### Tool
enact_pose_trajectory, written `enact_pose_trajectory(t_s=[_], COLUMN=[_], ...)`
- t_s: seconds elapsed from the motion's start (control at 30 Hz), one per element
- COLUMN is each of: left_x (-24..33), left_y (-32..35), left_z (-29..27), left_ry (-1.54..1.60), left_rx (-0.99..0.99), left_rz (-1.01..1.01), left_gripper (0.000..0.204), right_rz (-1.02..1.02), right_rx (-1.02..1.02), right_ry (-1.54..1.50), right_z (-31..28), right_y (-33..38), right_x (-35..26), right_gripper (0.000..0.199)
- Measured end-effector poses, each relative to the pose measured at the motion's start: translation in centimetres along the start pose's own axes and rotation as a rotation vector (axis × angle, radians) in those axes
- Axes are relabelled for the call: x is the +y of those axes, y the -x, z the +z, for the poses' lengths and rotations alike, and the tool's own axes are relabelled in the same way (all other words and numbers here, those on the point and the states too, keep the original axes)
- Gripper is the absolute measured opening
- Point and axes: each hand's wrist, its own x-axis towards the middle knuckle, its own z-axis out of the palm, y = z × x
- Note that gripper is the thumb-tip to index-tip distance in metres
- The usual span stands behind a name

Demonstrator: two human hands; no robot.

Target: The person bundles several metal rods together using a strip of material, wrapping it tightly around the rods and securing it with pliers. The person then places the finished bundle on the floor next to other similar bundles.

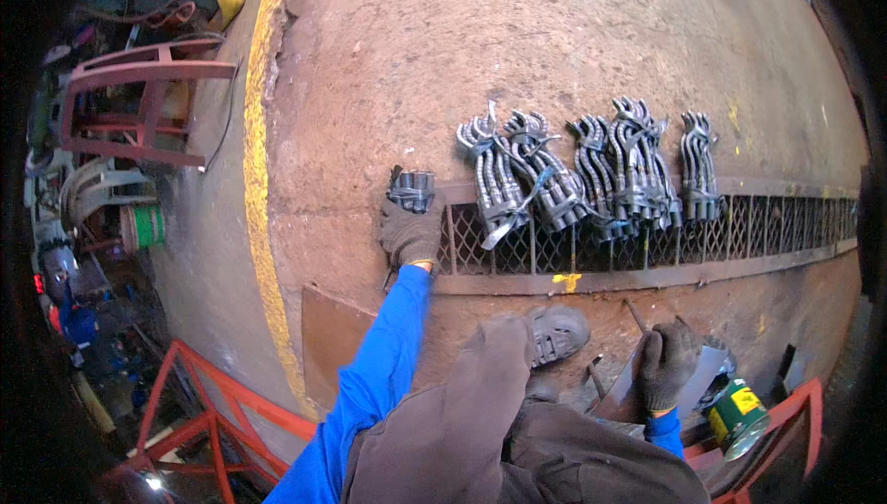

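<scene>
Bundled metal hooks (pixel 411 190) are gripped in the gloved left hand (pixel 409 231), fingers closed round the bundle, and held at the left end of the floor grating (pixel 647 236), seemingly so it can be lined up with the strapped bundles (pixel 591 171) already laid there. A bent metal sheet (pixel 665 384) is clasped by the right hand (pixel 667 364) beside a green can (pixel 736 416), apparently for support while crouching.

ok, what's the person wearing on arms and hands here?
Both arms are in bright blue long sleeves. The left hand and right hand each wear a dark grey knit work glove, worn and grimy-looking, with a thin orange-yellow cuff edge.
</scene>
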Motion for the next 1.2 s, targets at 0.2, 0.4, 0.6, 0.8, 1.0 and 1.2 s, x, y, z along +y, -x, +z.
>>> enact_pose_trajectory(t_s=[0.2,0.4,0.6,0.8,1.0,1.2], left_x=[-0.4,-0.5,-0.4,-1.0,-2.0,-2.7], left_y=[-0.7,-1.2,-1.5,-2.1,-1.7,-1.6], left_z=[0.6,1.0,0.0,1.2,1.3,2.9], left_ry=[-0.028,-0.012,-0.058,-0.054,-0.024,-0.013], left_rx=[-0.103,-0.116,-0.23,-0.321,-0.36,-0.285], left_rz=[-0.028,-0.01,-0.057,0.001,-0.021,0.038], left_gripper=[0.111,0.106,0.107,0.114,0.119,0.113], right_rz=[-0.05,-0.02,-0.081,-0.035,-0.073,0.21], right_rx=[0.078,0.085,0.152,0.17,0.041,-0.016], right_ry=[0.036,0.052,0.017,0.016,0.097,-0.049], right_z=[0.4,1.0,0.9,1.5,1.0,0.6], right_y=[0.0,-0.1,-0.5,1.0,0.3,-6.4], right_x=[-0.5,-0.2,-0.5,0.1,0.7,-5.4], right_gripper=[0.016,0.015,0.015,0.022,0.024,0.018])
